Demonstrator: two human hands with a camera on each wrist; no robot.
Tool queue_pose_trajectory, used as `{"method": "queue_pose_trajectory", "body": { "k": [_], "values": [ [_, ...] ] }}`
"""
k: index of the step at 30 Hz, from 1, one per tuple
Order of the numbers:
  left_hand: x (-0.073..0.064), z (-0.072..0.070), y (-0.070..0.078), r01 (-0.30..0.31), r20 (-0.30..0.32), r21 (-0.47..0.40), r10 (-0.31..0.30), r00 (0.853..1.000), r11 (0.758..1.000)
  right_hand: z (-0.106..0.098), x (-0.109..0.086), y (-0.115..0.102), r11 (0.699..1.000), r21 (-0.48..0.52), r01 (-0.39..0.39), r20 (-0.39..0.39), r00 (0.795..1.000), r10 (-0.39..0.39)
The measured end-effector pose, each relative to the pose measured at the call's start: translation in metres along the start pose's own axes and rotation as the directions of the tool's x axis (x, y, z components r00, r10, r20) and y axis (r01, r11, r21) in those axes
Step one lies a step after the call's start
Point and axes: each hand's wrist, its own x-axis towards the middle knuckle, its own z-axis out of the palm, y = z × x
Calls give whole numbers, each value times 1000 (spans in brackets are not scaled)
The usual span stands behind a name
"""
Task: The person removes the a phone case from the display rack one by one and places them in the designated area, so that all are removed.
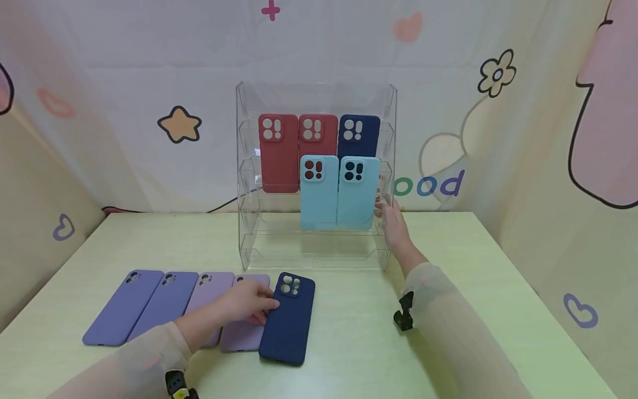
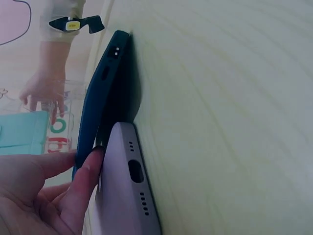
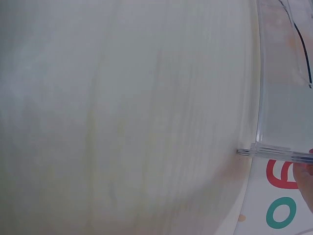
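My left hand (image 1: pixel 251 299) pinches the left edge of a dark blue phone case (image 1: pixel 288 321), thumb on its face and fingers beneath. In the left wrist view that case (image 2: pixel 105 93) is tilted, its near side raised beside a lilac phone case (image 2: pixel 129 181). My right hand (image 1: pixel 395 224) grips the right side panel of a clear tiered display rack (image 1: pixel 319 257). Standing in the rack are two red phone cases (image 1: pixel 279 166), another dark blue case (image 1: pixel 359 145) and two light blue cases (image 1: pixel 319 199) one tier lower.
Left of the held case, two violet phone cases (image 1: pixel 122 310) and two lilac ones (image 1: pixel 242 338) lie in a row on the pale wooden table (image 1: pixel 359 332). A printed cloth (image 1: pixel 319 61) hangs behind the rack, with a dark cord (image 1: pixel 224 205) near the table's back edge.
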Motion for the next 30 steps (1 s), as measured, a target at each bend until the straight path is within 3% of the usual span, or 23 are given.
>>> {"method": "queue_pose_trajectory", "body": {
  "k": [6, 9, 20, 30],
  "values": [
    [-1, 4, 6, -27, -132, 10, 28, 991, 1000, 1, 0, 0, 1000, 3, 19, 9, 1000, -19],
    [-1, 5, 7, -14, -160, 2, 14, 987, 1000, 1, 1, 0, 1000, 3, 15, 8, 1000, -15],
    [2, 5, 4, -47, -177, 109, 65, 982, 993, 1, 1, -1, 1000, 0, 7, 3, 1000, -7],
    [-1, -3, 10, -12, -181, 251, 59, 982, 968, 1, 2, 0, 1000, 9, 1, 2, 1000, -1]
  ]
}}
